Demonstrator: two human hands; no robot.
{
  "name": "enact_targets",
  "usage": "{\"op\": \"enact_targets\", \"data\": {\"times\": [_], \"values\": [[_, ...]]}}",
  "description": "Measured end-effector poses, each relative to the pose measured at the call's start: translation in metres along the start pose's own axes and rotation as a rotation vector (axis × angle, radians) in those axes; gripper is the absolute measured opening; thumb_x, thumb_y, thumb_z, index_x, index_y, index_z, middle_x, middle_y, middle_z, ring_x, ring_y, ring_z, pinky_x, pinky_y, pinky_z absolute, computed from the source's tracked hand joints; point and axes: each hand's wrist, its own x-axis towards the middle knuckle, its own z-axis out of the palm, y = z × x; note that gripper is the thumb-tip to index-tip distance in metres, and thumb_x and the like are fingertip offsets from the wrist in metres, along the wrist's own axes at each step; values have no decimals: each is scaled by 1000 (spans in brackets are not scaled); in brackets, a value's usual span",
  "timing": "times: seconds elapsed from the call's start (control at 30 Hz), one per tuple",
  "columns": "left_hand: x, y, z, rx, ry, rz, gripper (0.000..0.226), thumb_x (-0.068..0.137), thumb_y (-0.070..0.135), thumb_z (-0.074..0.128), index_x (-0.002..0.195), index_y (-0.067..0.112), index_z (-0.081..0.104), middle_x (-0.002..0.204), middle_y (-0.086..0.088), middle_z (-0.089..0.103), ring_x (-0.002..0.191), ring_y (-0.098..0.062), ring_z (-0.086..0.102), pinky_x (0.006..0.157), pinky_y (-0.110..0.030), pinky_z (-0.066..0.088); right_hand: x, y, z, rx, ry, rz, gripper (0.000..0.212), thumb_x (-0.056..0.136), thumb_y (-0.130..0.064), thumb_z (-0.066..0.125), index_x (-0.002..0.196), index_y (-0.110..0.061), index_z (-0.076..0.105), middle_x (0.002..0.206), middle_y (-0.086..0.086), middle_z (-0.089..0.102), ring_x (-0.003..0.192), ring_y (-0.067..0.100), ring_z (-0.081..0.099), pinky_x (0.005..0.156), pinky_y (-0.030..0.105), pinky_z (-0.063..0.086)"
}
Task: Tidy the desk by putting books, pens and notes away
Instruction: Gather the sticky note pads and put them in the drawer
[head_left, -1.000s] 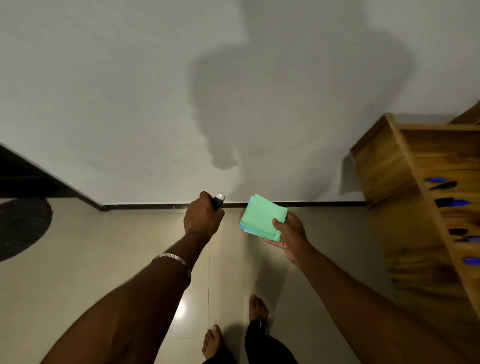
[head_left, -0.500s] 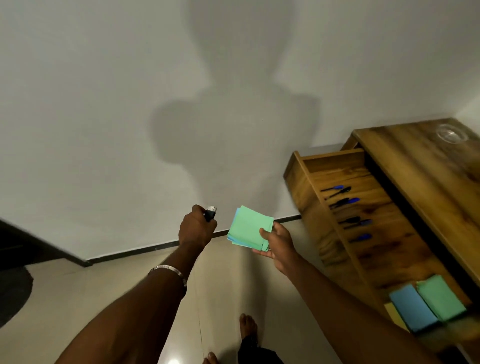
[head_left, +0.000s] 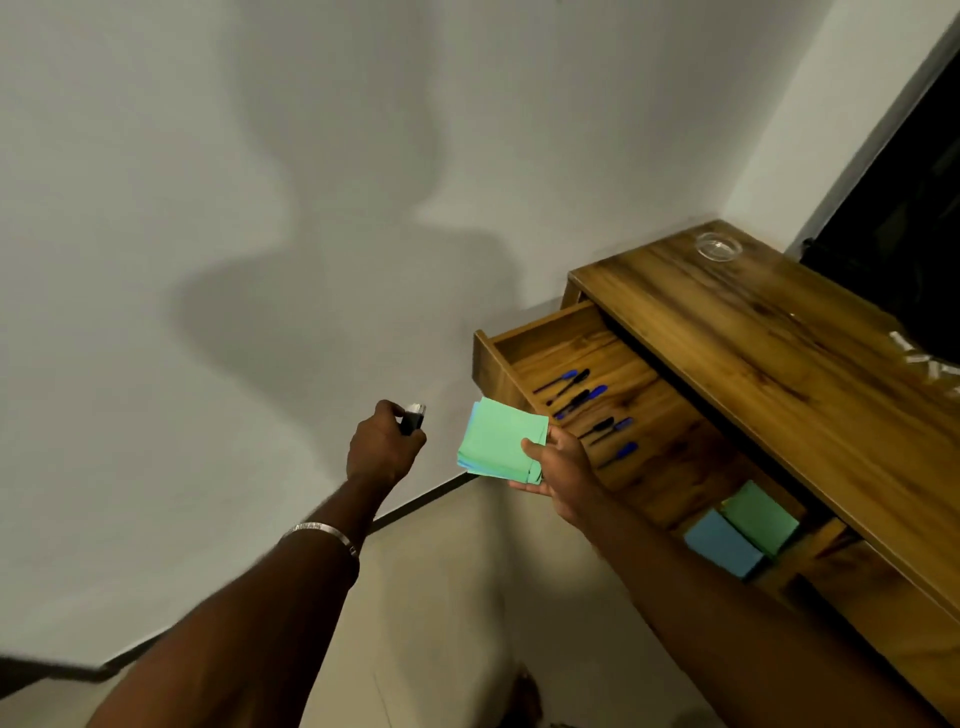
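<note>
One green-topped notes stack (head_left: 501, 439), blue beneath, edges fanned.

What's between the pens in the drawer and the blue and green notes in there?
In the head view, only bare wooden drawer floor lies between the pens and the blue and green notes.

Wall (head_left: 182, 182): plain white, shadowed, dark skirting (head_left: 421, 501) at base. Floor (head_left: 441, 597): pale glossy tiles. Wooden worktop (head_left: 753, 353) in right corner, drawer (head_left: 524, 332) pulled open. Dark panel (head_left: 904, 208) behind the worktop's far edge.
</note>
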Motion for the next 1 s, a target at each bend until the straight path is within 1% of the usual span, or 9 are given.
{"op": "enact_targets", "data": {"times": [0.07, 0.17, 0.3, 0.43, 0.53, 0.63, 0.73, 0.87, 1.0], "values": [[8, 21, 8, 13, -20, 40, 43, 80, 32, 67, 117, 15, 53, 109, -9, 68, 95, -29, 63, 72, -30, 46, 7, -8, -16, 24, 45, 0, 22, 97, -5, 52, 117, -14, 55, 114, 8, 64, 93, 26, 65, 58, 37, 59], [17, 52, 23, 35, -38, 101, 43, 80, 32, 67, 117, 15, 53, 109, -10, 68, 95, -28, 64, 72, -30, 47, 18, -16, -41, 27, 102, 2, 27, 96, -5, 53, 123, -9, 54, 119, 12, 63, 102, 31, 64, 67, 42, 59], [27, 94, 48, 39, -80, 178, 41, 82, 32, 67, 117, 15, 52, 108, -7, 68, 93, -25, 65, 71, -30, 49, 29, -22, -77, 80, 165, -10, 22, 95, -5, 54, 115, -13, 54, 111, 9, 63, 91, 24, 65, 53, 31, 58], [35, 128, 72, 51, -115, 260, 48, 83, 39, 67, 121, 15, 50, 110, -9, 68, 97, -29, 66, 80, -37, 53, 44, -18, -109, 113, 222, 18, 28, 94, -7, 56, 121, -13, 52, 118, 14, 63, 100, 30, 66, 58, 35, 59], [39, 151, 91, 99, -139, 313, 47, 83, 44, 65, 115, 14, 51, 108, -12, 67, 99, -33, 65, 82, -38, 52, 52, -17, -130, 154, 262, 52, 32, 94, -7, 57, 125, -11, 50, 121, 19, 61, 100, 33, 66, 55, 35, 58], [43, 172, 109, 119, -194, 348, 41, 85, 36, 67, 114, 12, 52, 109, -9, 66, 100, -29, 64, 80, -35, 50, 55, -16, -147, 190, 316, 67, 38, 94, -6, 57, 131, -8, 47, 119, 18, 61, 95, 31, 65, 54, 33, 58], [51, 188, 124, 84, -243, 368, 39, 83, 33, 68, 113, 13, 54, 109, -8, 68, 101, -26, 65, 83, -35, 51, 60, -13, -160, 207, 358, 76, 38, 93, -6, 59, 129, -7, 49, 118, 18, 62, 94, 31, 65, 54, 34, 59], [72, 220, 153, 131, -321, 467, 36, 81, 35, 68, 108, 17, 52, 108, -7, 67, 100, -26, 64, 79, -32, 48, 72, -14, -180, 260, 454, 62, 30, 92, -6, 61, 120, -9, 54, 117, 17, 64, 88, 32, 67, 52, 36, 59], [92, 252, 183, 172, -380, 548, 38, 82, 35, 67, 109, 15, 51, 108, -10, 65, 98, -30, 62, 75, -32, 46, 83, -17, -197, 251, 549, 34, 34, 92, -8, 61, 126, -6, 54, 116, 16, 66, 98, 38, 66, 54, 33, 57]]}}
